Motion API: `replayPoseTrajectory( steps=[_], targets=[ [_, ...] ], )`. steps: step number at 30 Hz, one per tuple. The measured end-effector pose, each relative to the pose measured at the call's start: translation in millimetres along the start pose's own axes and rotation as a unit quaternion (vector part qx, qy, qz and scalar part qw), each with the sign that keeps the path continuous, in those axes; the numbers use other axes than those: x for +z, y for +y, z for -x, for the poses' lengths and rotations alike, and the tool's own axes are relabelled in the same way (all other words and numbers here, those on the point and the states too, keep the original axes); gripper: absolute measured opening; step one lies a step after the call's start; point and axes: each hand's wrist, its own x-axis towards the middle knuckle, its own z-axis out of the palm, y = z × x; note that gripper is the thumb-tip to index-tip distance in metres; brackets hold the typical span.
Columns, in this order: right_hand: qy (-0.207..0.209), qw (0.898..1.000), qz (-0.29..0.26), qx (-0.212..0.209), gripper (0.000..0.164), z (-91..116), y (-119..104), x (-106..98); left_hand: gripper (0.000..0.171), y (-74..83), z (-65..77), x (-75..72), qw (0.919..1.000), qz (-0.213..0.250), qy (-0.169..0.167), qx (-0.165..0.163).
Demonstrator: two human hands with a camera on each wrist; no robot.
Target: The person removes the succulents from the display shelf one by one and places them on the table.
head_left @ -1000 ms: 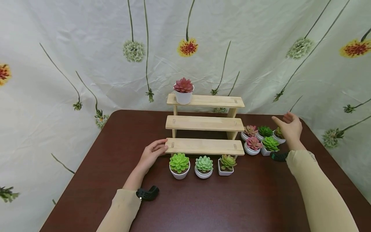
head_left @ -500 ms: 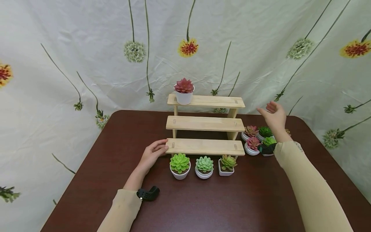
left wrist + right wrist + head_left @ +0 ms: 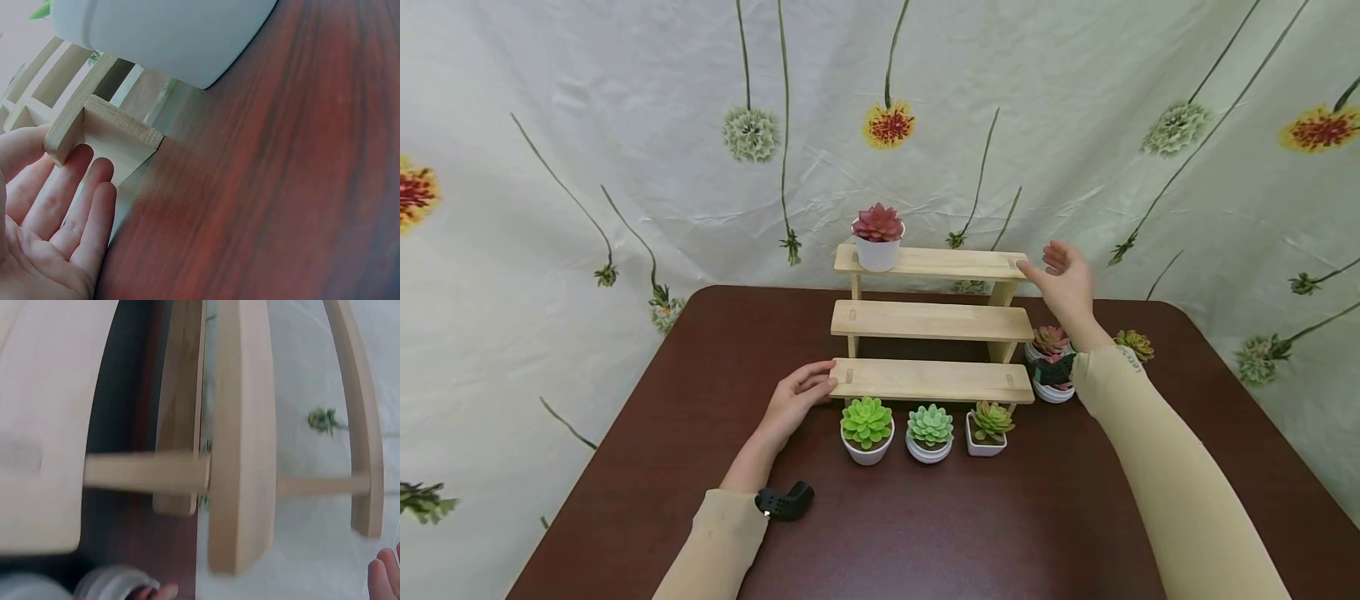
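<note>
A three-tier wooden plant stand [image 3: 932, 379] stands at the back of the table. My left hand [image 3: 793, 400] pinches the left end of its bottom shelf, thumb above and fingers beneath the board [image 3: 65, 119] in the left wrist view. My right hand [image 3: 1066, 283] holds nothing, fingers loosely spread, beside the right end of the top shelf [image 3: 955, 262]. In the right wrist view its fingertips [image 3: 384, 578] show at the lower right, just off that shelf's end. A potted red succulent [image 3: 878, 237] sits at the top shelf's left end.
Before the stand stand a bright green succulent [image 3: 867, 425], a pale green one [image 3: 930, 429] and a square-potted one [image 3: 989, 425]. More potted succulents [image 3: 1051, 340] cluster at the right, partly behind my right arm. A flowered cloth [image 3: 662, 125] hangs behind the table [image 3: 880, 525].
My right hand has moved left and slightly up, from over the right-hand succulents to the top shelf's right end. My left hand has kept its hold on the bottom shelf.
</note>
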Motion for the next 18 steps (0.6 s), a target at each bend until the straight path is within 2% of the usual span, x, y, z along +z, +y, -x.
replayPoseTrajectory(
  steps=[7, 14, 18],
  targets=[
    [-0.018, 1.000, -0.009, -0.021, 0.073, 0.0, -11.8, 24.3, 0.042, 5.0, -1.7, -0.4, 0.9998, 0.009, -0.008, -0.014],
    [-0.032, 0.998, -0.030, -0.033, 0.071, -1.7, -26.7, 48.0, 0.041, 29.7, 7.8, 0.9, 0.9998, -0.007, -0.015, -0.012],
    [-0.044, 0.998, -0.033, -0.033, 0.071, 0.2, -36.2, 60.8, 0.041, 31.3, 7.2, 0.5, 0.9998, -0.003, -0.014, -0.015]
  ],
)
